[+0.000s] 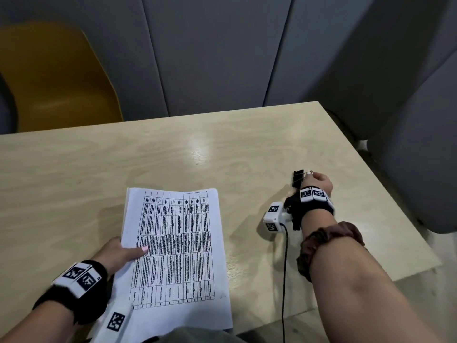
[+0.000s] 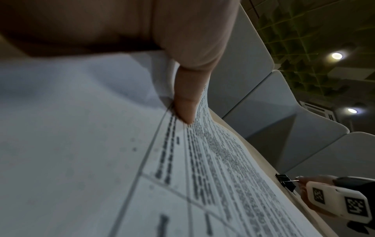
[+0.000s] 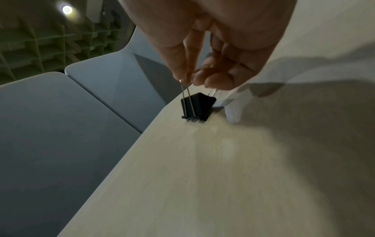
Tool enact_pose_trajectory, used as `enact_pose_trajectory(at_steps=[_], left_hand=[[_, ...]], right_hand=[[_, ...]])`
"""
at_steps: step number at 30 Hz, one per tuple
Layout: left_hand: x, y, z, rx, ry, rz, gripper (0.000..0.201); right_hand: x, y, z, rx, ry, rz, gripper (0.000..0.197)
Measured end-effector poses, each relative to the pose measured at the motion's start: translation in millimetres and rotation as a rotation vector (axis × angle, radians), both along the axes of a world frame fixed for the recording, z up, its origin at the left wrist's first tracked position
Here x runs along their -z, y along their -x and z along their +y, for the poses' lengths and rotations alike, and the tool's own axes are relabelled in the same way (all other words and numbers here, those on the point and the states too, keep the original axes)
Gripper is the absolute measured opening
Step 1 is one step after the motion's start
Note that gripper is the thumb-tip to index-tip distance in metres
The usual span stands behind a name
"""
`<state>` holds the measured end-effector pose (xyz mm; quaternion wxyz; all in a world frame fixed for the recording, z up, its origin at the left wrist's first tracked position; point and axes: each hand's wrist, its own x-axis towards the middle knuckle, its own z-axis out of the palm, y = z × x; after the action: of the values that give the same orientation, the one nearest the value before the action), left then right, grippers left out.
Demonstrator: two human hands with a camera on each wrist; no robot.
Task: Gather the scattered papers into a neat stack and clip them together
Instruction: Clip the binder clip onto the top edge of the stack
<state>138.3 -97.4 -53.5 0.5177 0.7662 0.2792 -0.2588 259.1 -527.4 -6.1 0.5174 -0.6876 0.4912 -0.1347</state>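
Right fingers: the fingers [image 3: 202, 77] of the right hand [image 1: 319, 181] are curled and pinch the wire handles of the binder clip [image 3: 198, 106]; the thumb side takes one wire loop, the other fingertips the second.
Left fingers: the left hand [image 1: 118, 253] grips the left edge of the stack of papers [image 1: 175, 253]; its thumb [image 2: 188, 96] lies straight on the top sheet, and the other fingers are hidden under the sheets.
Binder clip: one, black, just below the right fingertips, its base touching the table [image 1: 222, 149]; it sits well apart from the papers, off to their right.
Papers: one gathered stack with a printed grid on the top sheet, edges roughly square; the number of sheets cannot be told. The part by the left thumb is raised and bowed, and the near end hangs past the near table edge.
Containers: nothing here holds anything else.
Edges and room: the clip is near the right table edge, as the right wrist view shows; bare tabletop lies between the two hands and beyond the far end of the papers.
Around: one yellow chair [image 1: 57, 78] past the far table edge, beyond the left fingers; grey padded panels [image 1: 210, 50] behind; one hair tie [image 1: 329, 243] on the right forearm.
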Motion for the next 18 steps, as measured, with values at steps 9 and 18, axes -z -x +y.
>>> enact_pose_trajectory(at_steps=[9, 18], left_hand=[[-9, 2, -10, -0.048, 0.023, -0.020, 0.052], [-3, 23, 4, -0.042, 0.003, -0.034, 0.060]], right_hand=[[-7, 59, 80, -0.196, 0.008, -0.070, 0.012], [-22, 118, 193, -1.064, -0.268, -0.009, 0.018]])
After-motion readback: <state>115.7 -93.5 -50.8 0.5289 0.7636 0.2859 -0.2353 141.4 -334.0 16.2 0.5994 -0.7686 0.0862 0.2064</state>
